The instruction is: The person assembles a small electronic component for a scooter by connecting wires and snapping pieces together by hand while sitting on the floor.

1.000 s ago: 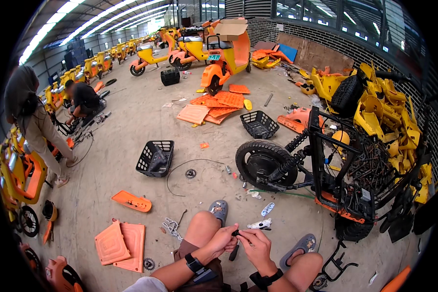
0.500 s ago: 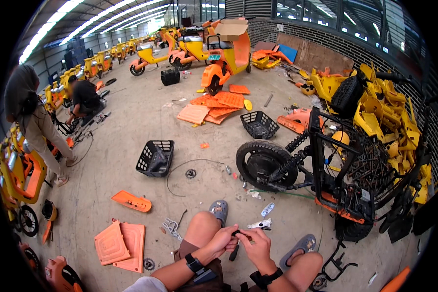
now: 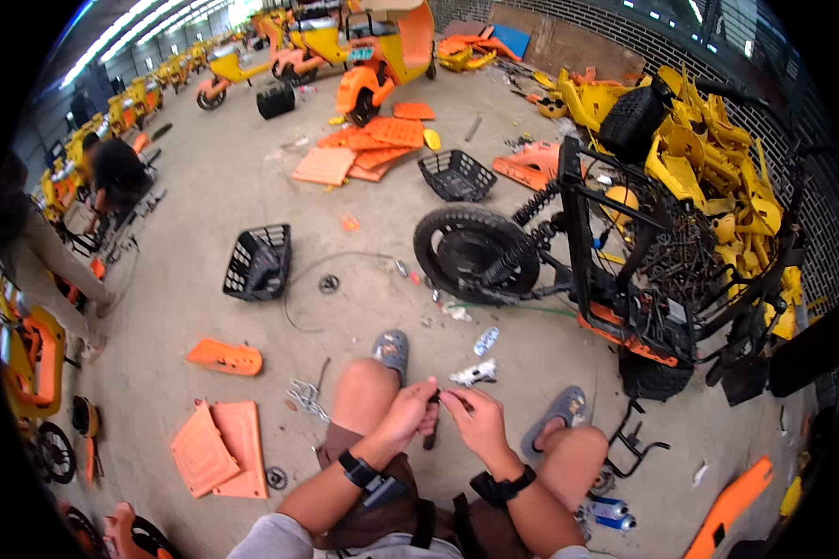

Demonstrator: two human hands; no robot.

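My left hand (image 3: 410,415) is closed, its thumb and fingertips gripping a small black part (image 3: 434,396). From the other side, the fingertips of my right hand (image 3: 475,417) pinch the same part. Fingers cover most of it, so its exact kind is hidden. A dark handle-like piece (image 3: 429,441) shows just below my left fingers; whether it is held or lies behind them I cannot tell. Beyond my hands, a white and black piece (image 3: 475,373) lies on the floor between my feet.
A stripped scooter frame (image 3: 615,252) with its black wheel (image 3: 475,256) stands to the right, before heaped yellow panels (image 3: 708,168). Black baskets (image 3: 257,263), orange panels (image 3: 238,447), a chain (image 3: 306,399) and blue cans (image 3: 611,511) lie around. Two people (image 3: 116,177) are at far left.
The view has tipped downward, so the floor things sit higher in the picture and the blue cans now show. Both hands stay together at the small black part.
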